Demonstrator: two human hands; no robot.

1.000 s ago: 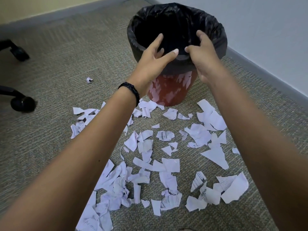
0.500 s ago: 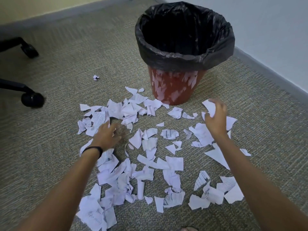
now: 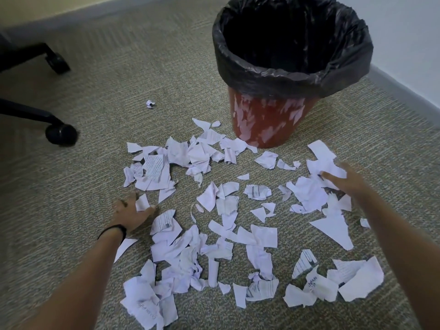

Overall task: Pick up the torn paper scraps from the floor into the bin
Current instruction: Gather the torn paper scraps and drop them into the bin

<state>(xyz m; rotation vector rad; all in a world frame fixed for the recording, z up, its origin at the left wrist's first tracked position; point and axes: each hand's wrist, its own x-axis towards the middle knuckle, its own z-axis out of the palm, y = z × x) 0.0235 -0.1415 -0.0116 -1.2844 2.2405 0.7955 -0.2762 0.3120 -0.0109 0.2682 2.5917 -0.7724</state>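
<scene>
- Carpet point(image 3: 71, 186), grey-green woven: I see torn white paper scraps point(image 3: 214, 222) spread thick across it, just in front of the red plastic bin with the black liner point(image 3: 292, 55).
- Left hand point(image 3: 129, 211): down from the bin rim a second ago, now flat on the scraps' left edge, fingers spread.
- Right hand point(image 3: 345, 179): likewise lowered, fingers curling over a scrap; whether it grips, I cannot tell.
- I judge gathering has begun; nearly all scraps remain.
</scene>
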